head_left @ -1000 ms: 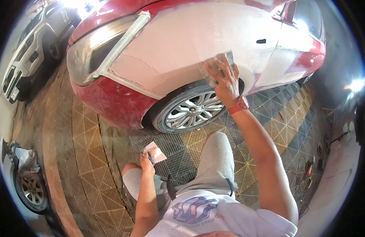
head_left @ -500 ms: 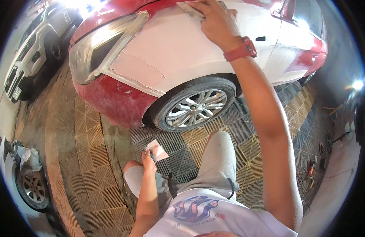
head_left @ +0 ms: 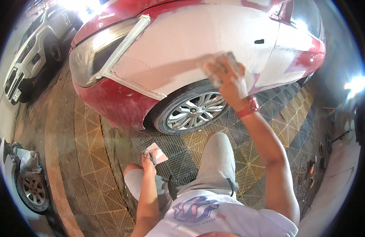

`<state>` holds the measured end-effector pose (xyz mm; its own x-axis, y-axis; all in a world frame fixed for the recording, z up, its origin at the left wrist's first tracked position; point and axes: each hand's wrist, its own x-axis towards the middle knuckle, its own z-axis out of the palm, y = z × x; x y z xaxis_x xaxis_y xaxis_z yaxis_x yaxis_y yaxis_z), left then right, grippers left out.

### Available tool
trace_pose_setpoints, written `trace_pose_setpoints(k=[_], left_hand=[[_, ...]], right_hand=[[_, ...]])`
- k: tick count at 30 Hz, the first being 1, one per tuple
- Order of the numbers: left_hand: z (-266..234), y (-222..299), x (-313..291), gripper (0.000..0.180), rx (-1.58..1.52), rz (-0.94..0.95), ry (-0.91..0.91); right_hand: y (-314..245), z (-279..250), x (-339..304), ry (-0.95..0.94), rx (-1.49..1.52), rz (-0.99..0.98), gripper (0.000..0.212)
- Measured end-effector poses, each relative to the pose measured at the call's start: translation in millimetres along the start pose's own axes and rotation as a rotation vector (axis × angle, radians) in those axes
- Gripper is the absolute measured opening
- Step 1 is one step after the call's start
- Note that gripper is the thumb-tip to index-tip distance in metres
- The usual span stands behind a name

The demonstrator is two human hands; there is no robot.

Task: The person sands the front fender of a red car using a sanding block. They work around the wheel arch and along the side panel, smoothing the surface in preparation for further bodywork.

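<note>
In our right hand (head_left: 228, 79) we grip 1 flat grey piece (head_left: 231, 57), blurred, by the pale fender (head_left: 186, 37) above the front wheel (head_left: 193, 111); we cannot tell whether it touches. In our left hand (head_left: 148, 162) we pinch 1 pinkish square plate (head_left: 157, 154) near our left knee (head_left: 130, 168), above the patterned floor (head_left: 181, 168).
</note>
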<state>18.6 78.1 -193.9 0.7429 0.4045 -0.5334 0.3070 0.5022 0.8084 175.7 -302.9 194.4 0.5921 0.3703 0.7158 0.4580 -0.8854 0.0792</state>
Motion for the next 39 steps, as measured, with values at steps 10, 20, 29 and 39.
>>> trace_pose_setpoints(k=[10, 20, 29, 39], left_hand=[[-2.7, -3.0, 2.0, 0.064, -0.033, 0.012, -0.121], [-15.2, -21.0, 21.2, 0.059, -0.026, 0.005, -0.027], [-15.3, -35.3, 42.2, 0.055, -0.031, 0.046, -0.070], [-3.2, -13.1, 11.6, 0.058, 0.003, -0.003, -0.083]], right_hand=[[56.9, -28.5, 149.6, 0.300, 0.101, 0.045, 0.073], [44.7, 40.7, 46.9, 0.312, -0.101, 0.041, 0.080], [46.7, -18.7, 67.1, 0.440, 0.001, 0.009, 0.075], [36.7, -24.3, 146.9, 0.257, 0.111, 0.096, 0.051]])
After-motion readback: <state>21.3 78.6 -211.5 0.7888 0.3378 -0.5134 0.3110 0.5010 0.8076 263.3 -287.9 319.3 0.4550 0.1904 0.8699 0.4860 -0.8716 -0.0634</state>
